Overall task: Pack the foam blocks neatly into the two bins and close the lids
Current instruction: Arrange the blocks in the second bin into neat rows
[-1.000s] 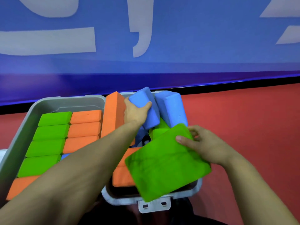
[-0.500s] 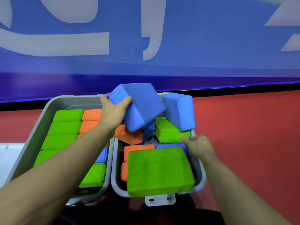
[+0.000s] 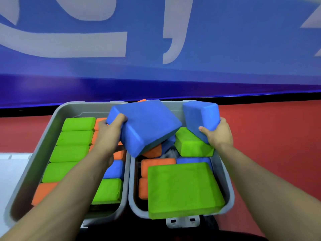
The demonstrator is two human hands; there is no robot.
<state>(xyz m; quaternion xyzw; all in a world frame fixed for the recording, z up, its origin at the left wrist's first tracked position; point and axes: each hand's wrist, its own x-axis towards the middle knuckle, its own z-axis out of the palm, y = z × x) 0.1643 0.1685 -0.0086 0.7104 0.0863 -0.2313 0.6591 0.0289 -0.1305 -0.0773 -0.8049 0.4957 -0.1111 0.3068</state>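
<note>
Two grey bins stand side by side. The left bin point(image 3: 40, 164) holds rows of green and orange foam blocks standing on edge, with a blue one among them. The right bin point(image 3: 229, 192) holds a loose pile. My left hand point(image 3: 111, 129) grips a large blue block point(image 3: 147, 124), tilted over the gap between the bins. My right hand point(image 3: 217, 134) grips a second blue block point(image 3: 199, 117) at the right bin's far right corner. A big flat green block point(image 3: 182, 188) lies on top at the right bin's near end. A smaller green block point(image 3: 191, 145) sits under the right-hand blue one.
Orange blocks point(image 3: 156, 166) and another blue block point(image 3: 192, 160) lie under the pile in the right bin. A white latch point(image 3: 182, 221) hangs at its near edge. A white surface point(image 3: 10, 171) lies at the left. Red floor point(image 3: 278, 145) spreads to the right, a blue banner wall behind.
My right hand let go of the flat green block, now lying in the right bin, and took hold of the second blue block. My left hand lifted the large blue block higher and turned it.
</note>
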